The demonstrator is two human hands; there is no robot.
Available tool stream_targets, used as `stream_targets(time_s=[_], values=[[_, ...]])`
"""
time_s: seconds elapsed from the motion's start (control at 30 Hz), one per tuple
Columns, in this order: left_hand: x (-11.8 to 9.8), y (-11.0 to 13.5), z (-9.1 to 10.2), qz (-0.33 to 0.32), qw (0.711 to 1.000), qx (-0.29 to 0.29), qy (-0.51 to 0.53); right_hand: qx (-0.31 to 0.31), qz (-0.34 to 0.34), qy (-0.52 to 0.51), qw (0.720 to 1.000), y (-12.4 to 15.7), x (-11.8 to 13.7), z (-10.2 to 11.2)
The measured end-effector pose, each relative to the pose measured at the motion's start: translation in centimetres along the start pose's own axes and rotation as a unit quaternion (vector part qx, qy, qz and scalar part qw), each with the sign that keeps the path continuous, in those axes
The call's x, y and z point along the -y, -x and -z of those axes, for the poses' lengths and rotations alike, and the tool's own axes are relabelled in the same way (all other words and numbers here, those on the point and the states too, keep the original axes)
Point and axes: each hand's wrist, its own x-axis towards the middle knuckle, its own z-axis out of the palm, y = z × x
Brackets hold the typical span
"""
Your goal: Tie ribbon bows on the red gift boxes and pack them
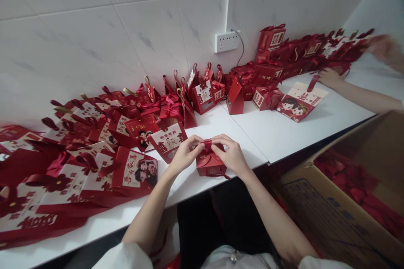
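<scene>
Red card first: found a dense crowd of gift boxes [123,130] over the left of the white tabletop [249,134], overlapped too much to count. Saw smooth printed faces, white panels, satin-looking loops on top; reached back to grey-veined wall tiles [78,50]. Counted one cartoon-couple box [147,170] at the front and one white-panelled box [168,139] just behind the left hand [187,152], leaving little room that side.

Saw that hand with thumb and fingers pinched on a dark red ribbon [207,144]. Found one squat red box [210,164] beneath, between both hands, near the table's front edge: curved flaps on top, thin red cord low on the front. Saw the right hand [230,154] pinched on the same ribbon from the other side.

Farther right, counted one white plastic socket strip [226,42] on the wall and one upright house-shaped box [235,97] below. Then saw stacked boxes [268,73], bow-tied, count unclear, plus one tilted bag with two cartoon faces [298,103].

Counted two co-worker's hands: one [330,76] at red goods by the stack, one [383,50] blurred, grip unreadable. Noted one open corrugated carton [309,201] below, with red contents [350,180].
</scene>
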Motion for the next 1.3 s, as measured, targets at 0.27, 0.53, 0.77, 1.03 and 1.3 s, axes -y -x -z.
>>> stream_targets(time_s=[0.27,0.53,0.77,1.03,1.3], values=[[0.0,0.0,-1.1,0.016,0.999,-0.009,0.035,0.008,0.029,0.078,0.997,0.0,-0.1,0.3],[0.0,0.1,-1.4,-0.003,0.996,-0.039,-0.082,0.013,0.025,0.094,0.995,0.0,0.0,0.6],[0.4,-0.1,-1.5,0.019,0.998,-0.05,-0.035,0.033,0.019,0.074,0.997,-0.2,-0.1,0.9],[0.4,-0.1,-1.4,0.033,0.999,-0.024,0.031,0.081,-0.028,0.045,0.995,-0.2,0.1,1.9],[0.7,-0.1,-1.4,0.046,0.997,-0.026,0.06,0.036,-0.009,0.064,0.997,0.1,-0.3,1.5]])
